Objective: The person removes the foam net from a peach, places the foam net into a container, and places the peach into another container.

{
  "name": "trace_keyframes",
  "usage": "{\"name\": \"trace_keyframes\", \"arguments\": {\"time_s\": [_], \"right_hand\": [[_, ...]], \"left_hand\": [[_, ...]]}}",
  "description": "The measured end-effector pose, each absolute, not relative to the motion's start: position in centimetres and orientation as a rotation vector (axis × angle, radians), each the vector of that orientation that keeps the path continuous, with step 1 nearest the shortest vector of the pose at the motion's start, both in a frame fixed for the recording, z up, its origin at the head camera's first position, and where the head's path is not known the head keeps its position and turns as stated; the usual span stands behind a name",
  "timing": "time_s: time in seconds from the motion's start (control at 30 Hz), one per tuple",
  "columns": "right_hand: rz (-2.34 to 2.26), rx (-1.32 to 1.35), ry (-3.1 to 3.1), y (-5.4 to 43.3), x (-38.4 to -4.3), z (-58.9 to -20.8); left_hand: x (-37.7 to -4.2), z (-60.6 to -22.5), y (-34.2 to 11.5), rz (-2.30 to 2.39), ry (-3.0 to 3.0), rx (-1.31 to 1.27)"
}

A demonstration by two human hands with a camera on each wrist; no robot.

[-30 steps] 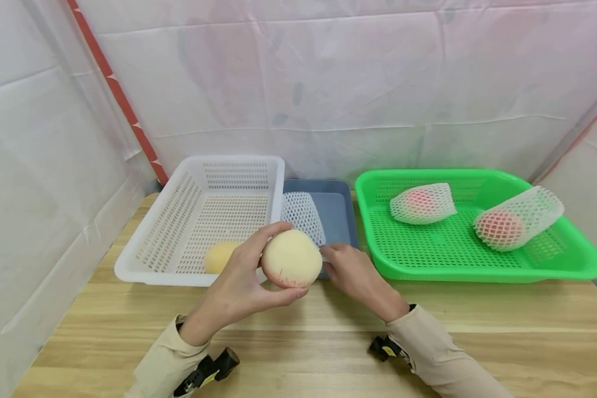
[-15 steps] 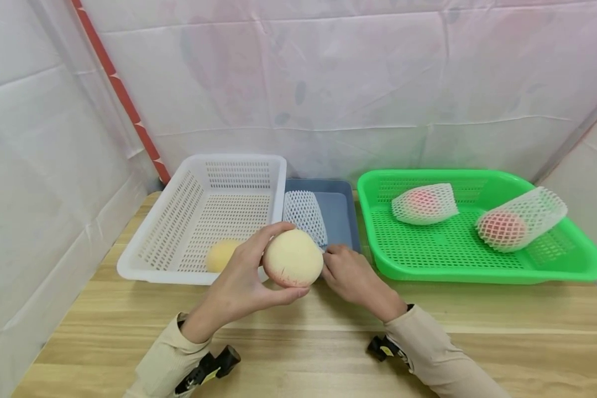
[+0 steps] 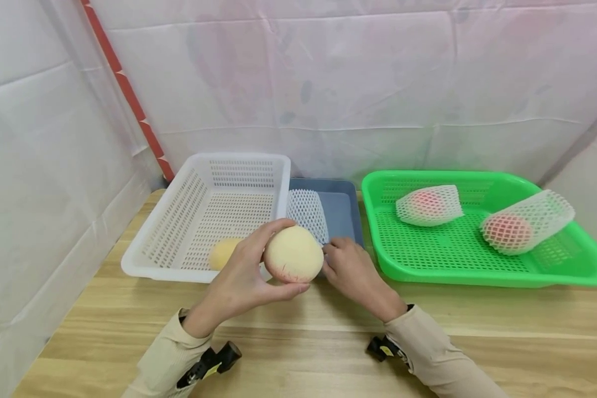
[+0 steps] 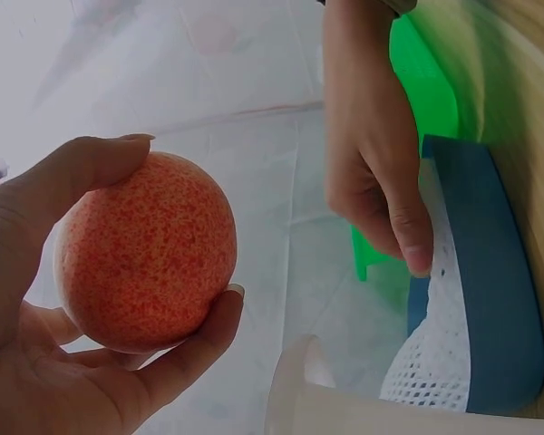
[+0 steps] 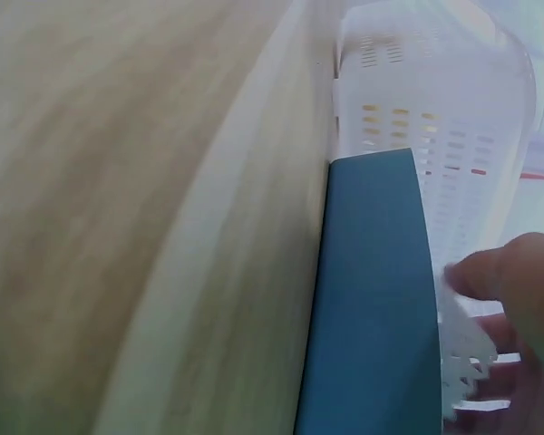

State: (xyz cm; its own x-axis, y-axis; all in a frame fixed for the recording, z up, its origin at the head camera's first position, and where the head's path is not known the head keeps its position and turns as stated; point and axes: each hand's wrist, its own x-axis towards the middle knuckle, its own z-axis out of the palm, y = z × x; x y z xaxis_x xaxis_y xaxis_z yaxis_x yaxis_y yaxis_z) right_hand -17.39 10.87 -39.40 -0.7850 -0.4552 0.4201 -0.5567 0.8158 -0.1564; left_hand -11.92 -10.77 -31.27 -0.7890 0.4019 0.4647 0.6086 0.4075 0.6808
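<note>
My left hand (image 3: 244,276) holds a peach (image 3: 294,255) between thumb and fingers, raised over the front of the blue-grey tray (image 3: 342,213). Its pale yellow side faces the head camera; the left wrist view shows its speckled red side. A white foam net sleeve (image 3: 308,213) lies flat along the tray's left side. With fingers curled down at the tray's front, my right hand (image 3: 353,271) pinches the near end of this sleeve. In the right wrist view, white netting (image 5: 462,362) shows between thumb and fingers, just inside the tray wall (image 5: 376,290).
Left of the tray stands a white basket (image 3: 151,237) with a yellow peach (image 3: 224,253) inside, partly behind my left hand. The green basket (image 3: 443,276) on the right holds two netted peaches, one at the left (image 3: 428,204) and one at the right (image 3: 508,232). White sheeting (image 3: 298,72) encloses the table.
The head view has shifted slightly, so the baskets and tray sit a little further right. My left hand still holds the peach; my right fingers stay at the sleeve's near end.
</note>
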Motion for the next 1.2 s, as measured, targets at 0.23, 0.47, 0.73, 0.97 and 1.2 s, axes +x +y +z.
{"name": "trace_keyframes", "arguments": {"time_s": [0.23,0.47,0.73,0.97,1.2], "right_hand": [[0.445,0.763,-2.436,10.1,-17.7,-38.8],[0.451,0.773,-2.397,8.9,-17.4,-38.2],[0.535,0.803,-2.455,7.3,-17.5,-37.9],[0.631,0.78,-2.502,6.5,-17.6,-37.8],[0.645,0.702,-2.562,5.7,-17.3,-37.6]], "left_hand": [[-12.2,-31.1,-11.1,-1.324,-2.456,-0.862],[-13.1,-31.3,-11.8,-1.28,-2.46,-0.802],[-14.0,-31.5,-12.9,-1.237,-2.473,-0.733],[-14.6,-31.8,-13.4,-1.264,-2.511,-0.663],[-14.7,-31.6,-14.1,-1.251,-2.525,-0.621]]}}
